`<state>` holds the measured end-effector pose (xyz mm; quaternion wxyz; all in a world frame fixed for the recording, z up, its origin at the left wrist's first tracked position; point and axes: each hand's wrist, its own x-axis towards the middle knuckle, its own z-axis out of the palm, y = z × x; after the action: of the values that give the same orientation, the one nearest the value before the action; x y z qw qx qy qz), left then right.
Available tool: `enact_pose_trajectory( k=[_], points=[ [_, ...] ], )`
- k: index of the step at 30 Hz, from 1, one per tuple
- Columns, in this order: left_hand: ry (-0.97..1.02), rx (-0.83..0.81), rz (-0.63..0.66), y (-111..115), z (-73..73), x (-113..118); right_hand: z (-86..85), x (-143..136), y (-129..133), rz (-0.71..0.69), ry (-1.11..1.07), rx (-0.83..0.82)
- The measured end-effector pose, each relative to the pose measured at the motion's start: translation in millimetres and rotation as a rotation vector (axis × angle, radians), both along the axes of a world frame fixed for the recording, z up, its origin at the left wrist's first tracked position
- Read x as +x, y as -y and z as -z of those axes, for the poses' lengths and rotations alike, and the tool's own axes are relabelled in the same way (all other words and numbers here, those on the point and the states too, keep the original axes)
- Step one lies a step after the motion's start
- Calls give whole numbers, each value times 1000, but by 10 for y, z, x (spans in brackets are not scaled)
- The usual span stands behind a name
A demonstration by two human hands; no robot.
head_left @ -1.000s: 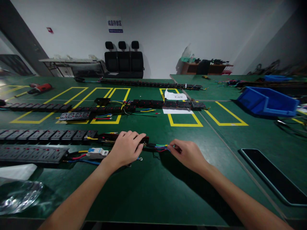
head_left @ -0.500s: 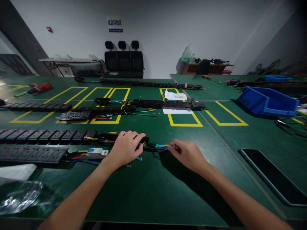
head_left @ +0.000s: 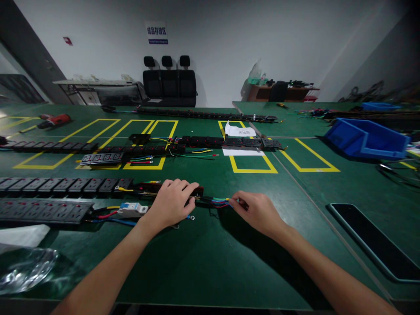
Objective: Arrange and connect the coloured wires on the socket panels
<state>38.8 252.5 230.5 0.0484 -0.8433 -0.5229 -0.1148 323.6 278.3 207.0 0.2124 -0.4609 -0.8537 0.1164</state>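
Note:
My left hand [head_left: 173,201] is wrapped over a dark module [head_left: 198,191] at the right end of a row of black sockets [head_left: 77,186]. Coloured wires [head_left: 218,201] run rightward out of that module, and the fingertips of my right hand [head_left: 254,209] pinch their ends. Below and left of my left hand, a white-and-blue breaker [head_left: 133,209] is joined by yellow, red and blue wires to a second black socket strip [head_left: 46,211]. A blue wire with a ring terminal [head_left: 191,217] sticks out below my left hand.
A phone [head_left: 374,240] lies at the right, with a blue bin [head_left: 365,139] behind it. More socket strips [head_left: 210,142] cross the green table [head_left: 203,271]. A red drill [head_left: 55,120] is at the back left, and clear plastic [head_left: 28,269] at the front left.

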Motion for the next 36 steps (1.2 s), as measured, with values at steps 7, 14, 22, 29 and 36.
enact_pose_trajectory(
  k=[7, 14, 22, 29, 36],
  points=[
    [12, -28, 6, -4, -3, -6, -2, 1, 2, 0, 1, 6],
    [3, -20, 5, -5, -20, 6, 9, 1, -2, 3, 0, 13],
    [-15, -18, -1, -7, -13, 6, 13, 1, 1, 2, -1, 5],
    [-31, -13, 8, -7, -5, -1, 15, 12, -6, -5, 1, 2],
    [-40, 2, 14, -11, 2, -10, 20, 4, -4, 4, 4, 1]
  ],
)
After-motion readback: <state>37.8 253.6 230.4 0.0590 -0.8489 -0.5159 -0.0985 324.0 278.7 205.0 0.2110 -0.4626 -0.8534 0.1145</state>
